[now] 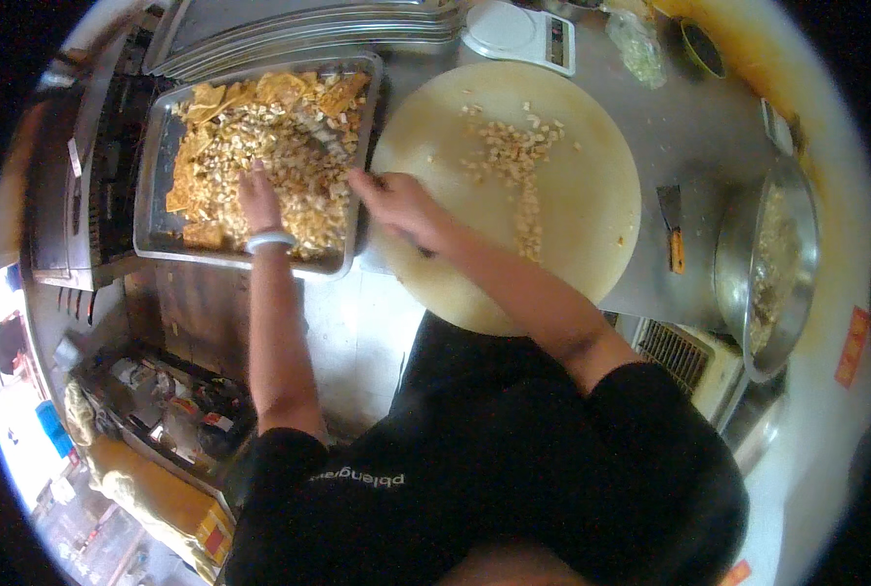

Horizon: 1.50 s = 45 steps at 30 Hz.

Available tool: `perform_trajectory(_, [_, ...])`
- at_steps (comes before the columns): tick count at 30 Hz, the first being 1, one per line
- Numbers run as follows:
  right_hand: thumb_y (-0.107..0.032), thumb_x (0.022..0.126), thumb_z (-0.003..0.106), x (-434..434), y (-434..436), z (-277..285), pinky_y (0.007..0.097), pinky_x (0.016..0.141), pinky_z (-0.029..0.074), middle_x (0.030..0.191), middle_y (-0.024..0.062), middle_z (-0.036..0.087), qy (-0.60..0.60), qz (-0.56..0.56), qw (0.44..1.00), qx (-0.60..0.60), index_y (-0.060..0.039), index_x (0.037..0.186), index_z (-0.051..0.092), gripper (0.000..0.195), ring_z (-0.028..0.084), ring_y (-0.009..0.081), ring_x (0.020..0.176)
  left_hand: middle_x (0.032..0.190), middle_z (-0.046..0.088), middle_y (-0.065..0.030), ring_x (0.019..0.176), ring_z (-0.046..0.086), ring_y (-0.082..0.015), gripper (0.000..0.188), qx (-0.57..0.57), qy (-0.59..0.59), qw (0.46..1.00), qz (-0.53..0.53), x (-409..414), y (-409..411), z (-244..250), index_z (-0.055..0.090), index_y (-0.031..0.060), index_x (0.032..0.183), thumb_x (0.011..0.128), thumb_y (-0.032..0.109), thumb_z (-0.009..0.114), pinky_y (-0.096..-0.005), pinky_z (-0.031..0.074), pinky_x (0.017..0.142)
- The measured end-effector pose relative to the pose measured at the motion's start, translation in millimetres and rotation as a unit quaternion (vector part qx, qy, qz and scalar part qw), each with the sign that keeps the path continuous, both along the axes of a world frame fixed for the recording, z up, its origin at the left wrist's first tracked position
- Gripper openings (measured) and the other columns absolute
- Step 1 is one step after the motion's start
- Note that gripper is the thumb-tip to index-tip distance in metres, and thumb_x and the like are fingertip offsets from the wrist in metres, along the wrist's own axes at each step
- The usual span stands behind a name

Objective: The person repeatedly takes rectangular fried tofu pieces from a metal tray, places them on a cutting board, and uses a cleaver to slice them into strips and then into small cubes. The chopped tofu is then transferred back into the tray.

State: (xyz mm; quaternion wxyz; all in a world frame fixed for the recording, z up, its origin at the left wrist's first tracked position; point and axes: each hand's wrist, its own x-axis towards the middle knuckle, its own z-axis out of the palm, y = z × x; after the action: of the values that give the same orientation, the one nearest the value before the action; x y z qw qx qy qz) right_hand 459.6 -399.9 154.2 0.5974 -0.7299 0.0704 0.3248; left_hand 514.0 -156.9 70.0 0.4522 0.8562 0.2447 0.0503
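Note:
A metal tray (366,132) at the upper left holds chopped, pale nut-like pieces (223,157) among golden-brown flat pieces (281,88). My left hand (261,198), a pale bracelet at its wrist, reaches into the tray with its fingers on the pieces; nothing shows in its grip. At the tray's right edge, my right hand (402,209) is closed around what looks like a tool's dark handle; a greyish blurred streak over the pieces may be its blade. Beneath my right forearm lies a round, pale board (435,124) with more chopped pieces (516,150) scattered on it.
Stacked metal trays (311,33) and a white kitchen scale (516,33) stand at the back. A scraper with an orange handle (676,250) lies right of the board, before a large metal bowl (728,249) of food. A plastic bag (637,47) sits at the back right.

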Motion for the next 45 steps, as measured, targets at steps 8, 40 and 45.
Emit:
perform_trajectory(8, [-0.051, 0.085, 0.045, -50.6, -226.8, -39.0, 0.0306, 0.048, 0.042, 0.055, 0.0076, 0.053, -0.135, -0.202, 0.897, -0.369, -0.0013, 0.072, 0.056, 0.052, 0.053, 0.0141, 0.051, 0.137, 0.032, -0.0077, 0.129, 0.022, -0.0274, 0.054, 0.131, -0.163, 0.767, -0.606, -165.5, -256.4, 12.5, 0.047, 0.0205, 0.122, 0.072, 0.036, 0.058, -0.0543, 0.013, 0.102])
perform_trajectory(40, [-0.067, 0.082, 0.025, -193.9, -290.5, -91.8, 0.0263, 0.034, 0.031, 0.043, 0.0013, 0.033, 0.295, -0.288, 0.885, 0.216, -0.0106, 0.062, 0.04, 0.062, 0.033, 0.0135, 0.033, 0.141, 0.026, -0.0113, 0.131, 0.019, -0.0316, 0.057, 0.28, -0.082, 0.936, -0.196, -123.9, -251.0, -22.1, 0.031, 0.0175, 0.135, 0.084, 0.036, 0.051, -0.0566, 0.009, 0.101])
perform_trajectory(45, [-0.062, 0.086, 0.025, -166.4, -206.7, -75.6, 0.0269, 0.036, 0.032, 0.042, 0.0017, 0.033, 0.293, -0.209, 0.925, 0.122, -0.0103, 0.06, 0.039, 0.06, 0.034, 0.0141, 0.033, 0.136, 0.03, -0.0184, 0.126, 0.027, -0.0346, 0.061, 0.114, -0.163, 0.947, -0.253, -115.5, -293.0, -24.8, 0.036, 0.0106, 0.131, 0.08, 0.036, 0.056, -0.0464, 0.02, 0.103])
